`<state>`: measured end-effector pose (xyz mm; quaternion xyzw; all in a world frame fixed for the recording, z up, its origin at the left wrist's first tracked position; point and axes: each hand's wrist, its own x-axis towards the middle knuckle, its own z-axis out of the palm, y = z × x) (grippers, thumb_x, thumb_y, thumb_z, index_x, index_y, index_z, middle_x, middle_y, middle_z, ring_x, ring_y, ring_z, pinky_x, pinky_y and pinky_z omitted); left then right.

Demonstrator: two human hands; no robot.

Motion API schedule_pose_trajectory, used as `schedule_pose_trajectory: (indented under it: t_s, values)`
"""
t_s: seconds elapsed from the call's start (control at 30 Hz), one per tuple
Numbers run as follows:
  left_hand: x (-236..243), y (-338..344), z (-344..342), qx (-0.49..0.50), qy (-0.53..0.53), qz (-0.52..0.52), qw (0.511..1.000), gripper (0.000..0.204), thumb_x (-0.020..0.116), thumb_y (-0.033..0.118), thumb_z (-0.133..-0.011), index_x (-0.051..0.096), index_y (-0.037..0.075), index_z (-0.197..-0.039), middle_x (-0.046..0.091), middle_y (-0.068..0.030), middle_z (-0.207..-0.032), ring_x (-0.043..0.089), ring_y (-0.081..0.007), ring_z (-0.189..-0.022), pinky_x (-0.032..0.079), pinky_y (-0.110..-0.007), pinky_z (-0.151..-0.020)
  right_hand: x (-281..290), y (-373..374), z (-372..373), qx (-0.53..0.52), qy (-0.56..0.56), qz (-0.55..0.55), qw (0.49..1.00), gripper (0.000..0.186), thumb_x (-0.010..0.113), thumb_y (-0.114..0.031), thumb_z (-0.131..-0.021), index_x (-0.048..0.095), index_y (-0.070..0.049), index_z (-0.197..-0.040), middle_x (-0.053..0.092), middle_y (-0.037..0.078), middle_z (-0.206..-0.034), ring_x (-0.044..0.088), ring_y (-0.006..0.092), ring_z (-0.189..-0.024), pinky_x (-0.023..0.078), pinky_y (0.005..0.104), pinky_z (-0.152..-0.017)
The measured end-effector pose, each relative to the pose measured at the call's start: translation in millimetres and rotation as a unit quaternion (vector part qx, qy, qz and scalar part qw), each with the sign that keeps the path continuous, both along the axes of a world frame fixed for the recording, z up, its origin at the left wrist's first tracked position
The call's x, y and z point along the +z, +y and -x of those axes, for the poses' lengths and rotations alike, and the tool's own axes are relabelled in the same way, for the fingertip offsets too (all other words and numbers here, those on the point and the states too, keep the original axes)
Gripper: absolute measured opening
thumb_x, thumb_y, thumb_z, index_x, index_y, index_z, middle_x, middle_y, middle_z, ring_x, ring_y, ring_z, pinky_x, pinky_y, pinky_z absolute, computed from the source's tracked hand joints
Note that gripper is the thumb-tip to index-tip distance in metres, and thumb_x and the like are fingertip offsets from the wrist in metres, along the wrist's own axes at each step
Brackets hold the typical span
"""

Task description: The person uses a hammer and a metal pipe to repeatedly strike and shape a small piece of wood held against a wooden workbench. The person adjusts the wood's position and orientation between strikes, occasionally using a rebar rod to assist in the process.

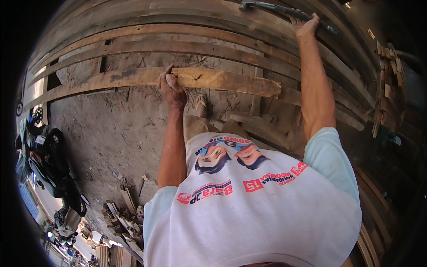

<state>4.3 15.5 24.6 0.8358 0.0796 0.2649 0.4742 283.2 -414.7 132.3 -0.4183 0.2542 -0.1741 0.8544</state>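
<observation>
My right hand [306, 26] is raised at the top right, its fingers wrapped around the handle of a hammer [273, 8]. The hammer's head points left, over the far wooden slats. At the middle, my left hand [172, 86] grips a short yellowish wooden plank [222, 81] near its left end. That plank lies along the nearest long slat [106, 81], its right end broken and rough. Whether a nail sits under my left fingers cannot be made out.
Several long slats [187, 48] run across the top, with upright crosspieces behind them. Motorbikes [49, 173] are parked at the left. Wood offcuts [122, 222] are heaped at the lower left on the dirt floor [111, 138]. More timber [388, 89] is stacked at the right.
</observation>
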Motion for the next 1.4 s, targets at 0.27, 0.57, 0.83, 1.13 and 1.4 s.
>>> schedule_pose_trajectory:
  t_s: [0.27, 0.57, 0.83, 1.13, 1.4]
  values:
    - [0, 3, 3, -0.017, 0.011, 0.042, 0.999, 0.054, 0.034, 0.043, -0.111, 0.06, 0.0, -0.131, 0.069, -0.0159, -0.119, 0.066, -0.0274, -0.109, 0.051, -0.041, -0.097, -38, -20, 43, 0.092, 0.138, 0.086, 0.982, 0.058, 0.045, -0.048, -0.103, 0.054, 0.007, -0.117, 0.067, 0.025, -0.095, 0.072, 0.0365, -0.078, 0.061, 0.0432, -0.065]
    - [2, 1, 2, -0.029, 0.006, 0.03, 0.999, 0.053, 0.029, 0.038, -0.112, 0.061, 0.0, -0.13, 0.07, -0.0156, -0.117, 0.063, -0.0326, -0.111, 0.045, -0.045, -0.101, 9, -47, 153, 0.258, 0.181, 0.297, 0.901, 0.065, 0.061, -0.072, -0.092, 0.065, -0.007, -0.088, 0.064, 0.004, -0.072, 0.062, 0.014, -0.058, 0.051, 0.0282, -0.054]
    - [6, -3, 2, -0.044, -0.009, -0.001, 0.999, 0.057, 0.029, 0.043, -0.113, 0.058, -0.001, -0.135, 0.064, -0.0183, -0.126, 0.062, -0.029, -0.113, 0.047, -0.043, -0.102, 27, -150, 434, 0.192, 0.419, 0.636, 0.619, 0.066, 0.067, -0.062, -0.093, 0.067, 0.004, -0.098, 0.07, 0.015, -0.083, 0.071, 0.03, -0.078, 0.056, 0.0407, -0.073]
    - [30, -5, 17, 0.034, 0.108, -0.101, 0.988, 0.056, 0.029, 0.045, -0.113, 0.052, 0.004, -0.143, 0.06, -0.0223, -0.136, 0.058, -0.0357, -0.124, 0.045, -0.045, -0.106, -27, -146, 610, 0.235, 0.483, 0.492, 0.686, 0.069, 0.049, -0.06, -0.103, 0.065, 0.004, -0.122, 0.068, 0.027, -0.109, 0.067, 0.0377, -0.104, 0.051, 0.0445, -0.091]
    - [-7, -87, 150, 0.01, 0.167, -0.027, 0.986, 0.048, 0.057, 0.02, -0.106, 0.044, -0.004, -0.144, 0.055, -0.0225, -0.137, 0.056, -0.0333, -0.127, 0.049, -0.041, -0.105, -50, -117, 606, 0.202, 0.287, 0.449, 0.822, 0.042, 0.059, -0.039, -0.104, 0.063, 0.002, -0.107, 0.067, 0.022, -0.099, 0.065, 0.0355, -0.094, 0.05, 0.044, -0.086]
